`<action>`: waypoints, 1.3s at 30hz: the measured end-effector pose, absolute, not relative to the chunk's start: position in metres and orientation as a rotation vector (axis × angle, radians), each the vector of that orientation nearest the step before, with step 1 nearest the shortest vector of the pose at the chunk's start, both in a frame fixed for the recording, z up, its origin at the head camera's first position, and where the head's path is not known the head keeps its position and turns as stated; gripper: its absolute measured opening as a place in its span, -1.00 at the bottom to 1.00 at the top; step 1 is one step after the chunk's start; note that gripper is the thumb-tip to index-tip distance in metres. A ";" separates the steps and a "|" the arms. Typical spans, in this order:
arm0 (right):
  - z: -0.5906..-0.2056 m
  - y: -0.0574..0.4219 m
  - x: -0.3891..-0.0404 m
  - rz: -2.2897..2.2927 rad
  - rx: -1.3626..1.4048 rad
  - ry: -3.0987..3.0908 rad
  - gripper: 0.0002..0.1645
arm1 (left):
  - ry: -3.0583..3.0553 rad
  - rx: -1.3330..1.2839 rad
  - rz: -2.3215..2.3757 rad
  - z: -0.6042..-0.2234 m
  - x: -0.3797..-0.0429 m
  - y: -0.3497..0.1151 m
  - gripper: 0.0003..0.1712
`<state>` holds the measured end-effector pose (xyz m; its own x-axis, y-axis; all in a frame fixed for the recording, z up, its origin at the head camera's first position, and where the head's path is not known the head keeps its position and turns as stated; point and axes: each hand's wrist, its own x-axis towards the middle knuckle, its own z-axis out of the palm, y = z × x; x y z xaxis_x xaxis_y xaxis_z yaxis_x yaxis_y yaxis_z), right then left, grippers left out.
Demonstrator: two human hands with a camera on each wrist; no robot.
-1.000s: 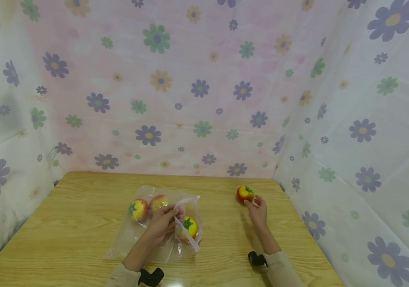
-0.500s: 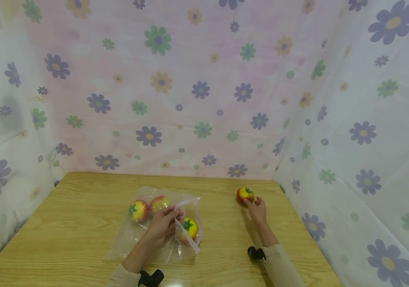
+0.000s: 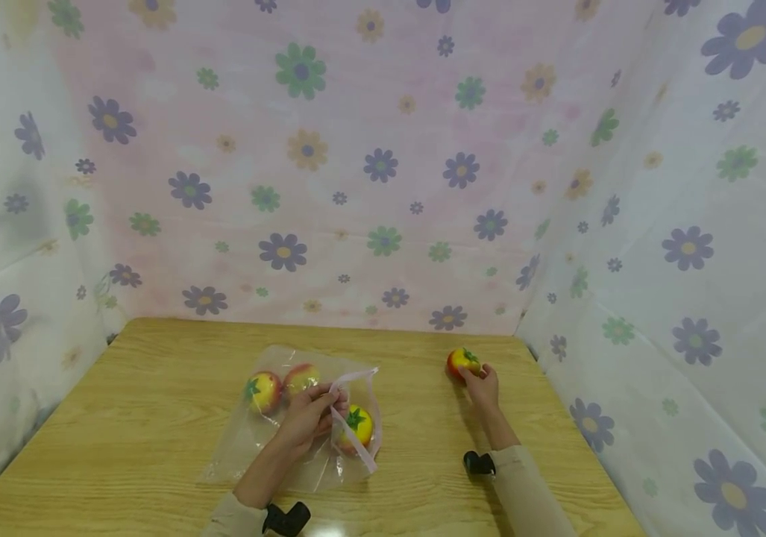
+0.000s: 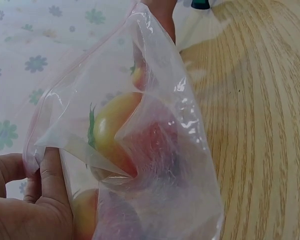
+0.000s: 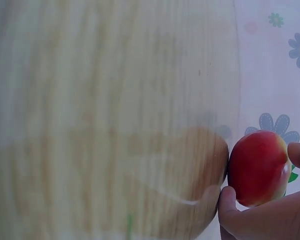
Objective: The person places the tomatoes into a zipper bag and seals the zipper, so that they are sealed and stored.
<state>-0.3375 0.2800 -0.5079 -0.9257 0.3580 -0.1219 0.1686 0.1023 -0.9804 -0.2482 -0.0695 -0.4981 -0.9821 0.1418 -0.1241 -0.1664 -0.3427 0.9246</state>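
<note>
Outside the bag (image 3: 238, 447), a glossy red-and-yellow fruit (image 3: 459, 365) bears green leaves (image 3: 469, 355)

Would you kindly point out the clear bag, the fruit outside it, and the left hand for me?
Clear bag (image 3: 247, 437), head view: bare film on its left part.
Fruit outside the bag (image 5: 257, 167), right wrist view: the middle of its red side.
Left hand (image 3: 303, 420), head view: the back of the hand.

The bag (image 3: 312, 468) lies left on the table (image 3: 416, 485); two fruits (image 3: 265, 394) are in its far part, a third fruit (image 3: 360, 428) in its mouth, at right; the fourth fruit (image 3: 459, 363) is far right, in the right hand (image 3: 483, 390).
</note>
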 end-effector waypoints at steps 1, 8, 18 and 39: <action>-0.508 0.280 -0.338 1.940 -0.534 -2.221 -0.03 | 1.675 -0.039 2.430 -0.498 -0.249 -0.069 -0.72; -0.507 0.281 -0.342 1.956 -0.511 -2.202 -0.02 | 1.700 -0.032 2.429 -0.497 -0.250 -0.068 -0.70; -0.507 0.282 -0.346 1.894 -0.442 -2.263 -0.09 | 1.682 0.000 2.435 -0.497 -0.251 -0.068 -0.70; -0.509 0.276 -0.335 1.786 -0.342 -2.390 -0.17 | 1.646 0.019 2.447 -0.501 -0.250 -0.071 -0.65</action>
<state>-0.3354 0.2763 -0.5089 -0.9646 0.2624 -0.0246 0.0980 0.2703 -0.9578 -0.2505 -0.0706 -0.5009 -0.9815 0.1655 -0.0961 -0.1513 -0.3642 0.9190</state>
